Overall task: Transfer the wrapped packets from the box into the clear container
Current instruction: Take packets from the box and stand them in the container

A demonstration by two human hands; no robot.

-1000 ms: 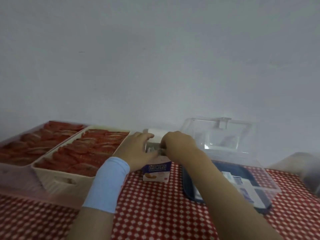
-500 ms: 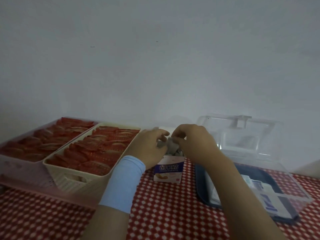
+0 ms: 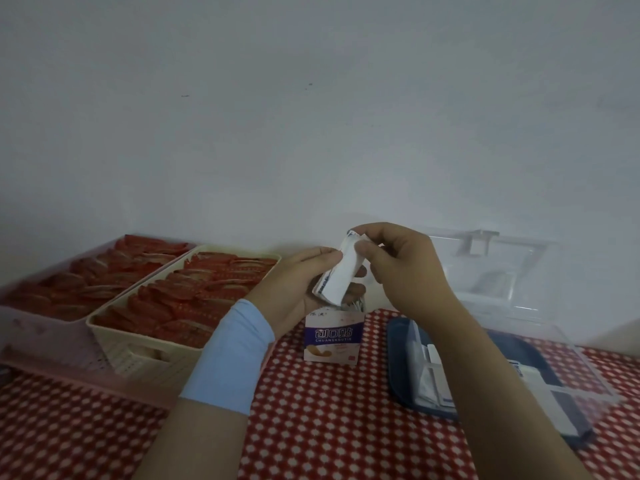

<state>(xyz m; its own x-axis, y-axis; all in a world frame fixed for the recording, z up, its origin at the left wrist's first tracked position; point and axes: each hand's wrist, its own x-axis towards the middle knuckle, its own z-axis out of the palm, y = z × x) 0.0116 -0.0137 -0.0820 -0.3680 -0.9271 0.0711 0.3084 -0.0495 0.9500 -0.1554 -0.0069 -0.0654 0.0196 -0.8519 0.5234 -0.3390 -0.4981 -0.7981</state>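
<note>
Bare grey wall (image 3: 311, 133) fills the upper half, and a red checked worktop (image 3: 329, 427) runs along its foot. At 9 o'clock a pink tray (image 3: 45, 344) and a cream basket (image 3: 138, 355) stand touching, both full of red wrappers, close against the wall. The left hand (image 3: 294, 285), with a blue wristband (image 3: 228, 355), has its grip curled round the lower part of a stack of white packets (image 3: 341, 271) held in the air just above the box (image 3: 332, 341). The stack's long axis leans from 7 o'clock up to 1 o'clock. The right hand (image 3: 405, 268) pinches its top end, grip clamped. At 4 o'clock the container (image 3: 588, 368) stands just beside the box, with its lid (image 3: 502, 271) tilted back at the wall. Open cloth lies at 6 o'clock between the forearms.
</note>
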